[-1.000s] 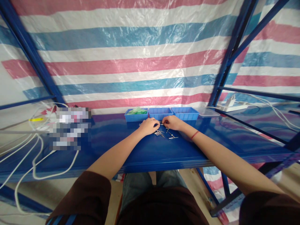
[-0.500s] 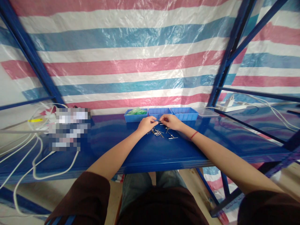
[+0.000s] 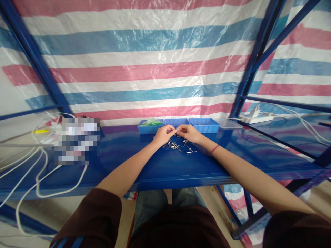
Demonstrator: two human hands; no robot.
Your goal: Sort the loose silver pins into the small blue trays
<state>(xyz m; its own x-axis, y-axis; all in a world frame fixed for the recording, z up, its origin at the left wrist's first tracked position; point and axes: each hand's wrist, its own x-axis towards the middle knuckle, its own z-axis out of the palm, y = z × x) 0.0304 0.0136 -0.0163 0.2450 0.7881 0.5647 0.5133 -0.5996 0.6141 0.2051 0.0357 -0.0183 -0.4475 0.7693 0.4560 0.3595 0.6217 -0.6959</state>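
My left hand and my right hand meet over the blue table, just in front of the blue bins. Both are closed in a pinch, fingertips almost touching. Whatever lies between them is too small and too covered to make out. Below the left hand is a loose pile of thin silver metal pins, with thicker parts on some. A few more metal pins lie apart, under and in front of the right hand.
Behind the hands stand a blue bin with green-tinted plastic, a middle blue bin and a right blue bin. A clear lid lies beside them. White cables run over the table's left; a power strip sits at right.
The fingertips of both hands have drawn slightly closer together, and the thin dark piece seen between them earlier is now mostly covered. The pile looks unchanged.
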